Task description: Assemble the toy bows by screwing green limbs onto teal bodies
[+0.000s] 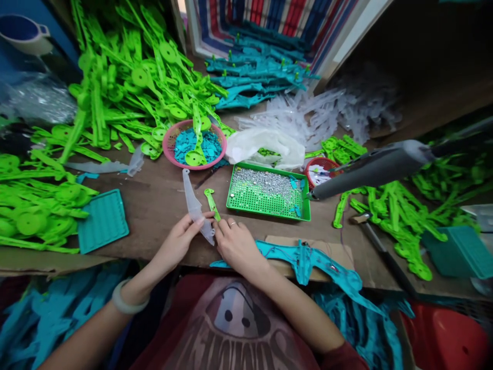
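Observation:
My left hand (184, 235) pinches a translucent, blade-shaped plastic part (193, 201) that stands up at a slant above the bench. Close beside it, my right hand (235, 241) has its fingers closed on the lower end of a small green plastic piece (211, 202). The fingertips of both hands nearly meet, and the ends of the two parts there are partly covered. Just right of my right forearm lies a blue plastic shell (304, 258) with thin wires on it, resting on cardboard (335, 251).
A green tray (268, 213) of small metal bits sits ahead. A pink basket (168, 152) holds blue pieces. Green parts (134, 87) heap at left, with a teal tray (103, 221). An electric screwdriver (370, 167) hangs at right, above a hammer (379, 244).

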### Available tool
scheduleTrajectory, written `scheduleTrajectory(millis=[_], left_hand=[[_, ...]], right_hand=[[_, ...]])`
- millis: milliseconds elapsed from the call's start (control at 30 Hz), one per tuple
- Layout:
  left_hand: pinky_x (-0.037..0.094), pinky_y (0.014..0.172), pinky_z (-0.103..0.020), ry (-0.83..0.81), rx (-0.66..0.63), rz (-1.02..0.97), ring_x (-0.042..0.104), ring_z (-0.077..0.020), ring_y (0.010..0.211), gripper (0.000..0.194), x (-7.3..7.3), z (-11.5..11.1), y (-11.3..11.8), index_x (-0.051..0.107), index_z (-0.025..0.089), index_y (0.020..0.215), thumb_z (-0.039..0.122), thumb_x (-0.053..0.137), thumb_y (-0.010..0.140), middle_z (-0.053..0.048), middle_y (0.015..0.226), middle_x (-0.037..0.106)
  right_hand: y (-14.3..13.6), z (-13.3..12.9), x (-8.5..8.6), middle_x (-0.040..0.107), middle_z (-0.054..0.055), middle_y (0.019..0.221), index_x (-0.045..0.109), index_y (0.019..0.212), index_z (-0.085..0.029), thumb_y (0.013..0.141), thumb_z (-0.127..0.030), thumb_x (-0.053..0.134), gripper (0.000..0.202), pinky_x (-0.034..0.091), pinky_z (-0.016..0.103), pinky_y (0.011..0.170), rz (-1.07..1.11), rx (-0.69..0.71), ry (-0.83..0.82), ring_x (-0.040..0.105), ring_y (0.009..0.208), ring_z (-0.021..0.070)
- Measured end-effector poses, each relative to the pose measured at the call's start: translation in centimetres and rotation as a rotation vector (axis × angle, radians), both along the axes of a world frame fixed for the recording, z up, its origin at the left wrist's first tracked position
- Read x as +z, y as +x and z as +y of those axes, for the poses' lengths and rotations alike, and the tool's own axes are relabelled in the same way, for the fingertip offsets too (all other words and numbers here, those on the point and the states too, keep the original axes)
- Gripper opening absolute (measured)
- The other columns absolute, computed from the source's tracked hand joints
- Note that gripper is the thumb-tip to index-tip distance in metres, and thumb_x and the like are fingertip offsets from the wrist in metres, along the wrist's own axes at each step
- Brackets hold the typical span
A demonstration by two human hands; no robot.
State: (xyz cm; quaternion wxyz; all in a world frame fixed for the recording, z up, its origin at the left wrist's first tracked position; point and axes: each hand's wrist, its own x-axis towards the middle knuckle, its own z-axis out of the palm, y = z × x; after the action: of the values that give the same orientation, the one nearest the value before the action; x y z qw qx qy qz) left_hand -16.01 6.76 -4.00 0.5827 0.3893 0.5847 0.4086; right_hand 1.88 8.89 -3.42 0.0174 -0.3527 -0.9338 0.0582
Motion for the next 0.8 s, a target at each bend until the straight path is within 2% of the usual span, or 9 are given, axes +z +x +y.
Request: scheduleTrajectory(millis=[167, 367, 467, 567, 633, 800], left_hand=[[0.046, 0.107, -0.041, 0.029, -0.047, 0.116, 0.065, -0.0285, 0.117, 0.058, -0.5, 0.2, -0.5, 0.068, 0.018, 0.121, 0.065, 0.062, 0.088, -0.013, 0.129, 0.071], [0.046, 0.104, -0.039, 0.028, -0.081, 0.138, 0.065, -0.0274, 0.112, 0.055, -0.5, 0.5, -0.7, 0.069, 0.018, 0.118, 0.064, 0.061, 0.089, -0.012, 0.124, 0.072], [0.048, 0.097, -0.035, 0.053, -0.011, 0.155, 0.065, -0.0237, 0.104, 0.051, -0.2, 0.2, -0.5, 0.069, 0.019, 0.116, 0.062, 0.062, 0.089, -0.008, 0.115, 0.074], [0.049, 0.081, -0.028, 0.053, 0.163, 0.153, 0.060, -0.0163, 0.081, 0.045, 0.3, -0.5, -0.4, 0.070, 0.021, 0.107, 0.061, 0.067, 0.086, -0.002, 0.094, 0.071], [0.047, 0.070, -0.025, 0.004, 0.229, 0.090, 0.055, -0.0139, 0.072, 0.045, 0.6, -1.0, -0.4, 0.069, 0.021, 0.097, 0.062, 0.072, 0.081, 0.000, 0.084, 0.067], [0.049, 0.067, -0.026, -0.066, 0.210, 0.024, 0.057, -0.0153, 0.071, 0.048, 0.5, -1.9, -0.5, 0.067, 0.019, 0.086, 0.065, 0.076, 0.074, -0.001, 0.080, 0.065]], right_hand=[[0.3, 0.0, -0.3, 0.064, 0.014, 0.105, 0.048, 0.139, -0.003, 0.102, -0.017, 0.041, 0.041, 0.054, 0.038, 0.075, -0.012, 0.005, 0.026, 0.058, 0.099, 0.0257], [0.1, 0.0, -0.4, 0.064, 0.014, 0.104, 0.052, 0.133, -0.004, 0.101, -0.016, 0.040, 0.036, 0.054, 0.039, 0.075, 0.006, -0.002, 0.018, 0.058, 0.098, 0.0258], [0.0, 0.2, -0.3, 0.064, 0.015, 0.106, 0.053, 0.131, -0.006, 0.100, -0.016, 0.042, 0.034, 0.055, 0.039, 0.076, 0.015, -0.019, -0.018, 0.059, 0.100, 0.0268], [0.2, 0.8, 0.0, 0.065, 0.016, 0.113, 0.055, 0.128, -0.008, 0.098, -0.017, 0.047, 0.033, 0.057, 0.039, 0.083, 0.033, -0.027, -0.114, 0.061, 0.106, 0.0269], [0.4, 1.2, 0.2, 0.065, 0.016, 0.117, 0.057, 0.127, -0.008, 0.095, -0.019, 0.052, 0.034, 0.057, 0.037, 0.090, 0.048, -0.028, -0.180, 0.061, 0.110, 0.0265], [0.4, 1.7, 0.5, 0.066, 0.016, 0.119, 0.046, 0.143, -0.008, 0.091, -0.016, 0.051, 0.052, 0.058, 0.039, 0.092, 0.041, -0.008, -0.210, 0.063, 0.113, 0.0277]])
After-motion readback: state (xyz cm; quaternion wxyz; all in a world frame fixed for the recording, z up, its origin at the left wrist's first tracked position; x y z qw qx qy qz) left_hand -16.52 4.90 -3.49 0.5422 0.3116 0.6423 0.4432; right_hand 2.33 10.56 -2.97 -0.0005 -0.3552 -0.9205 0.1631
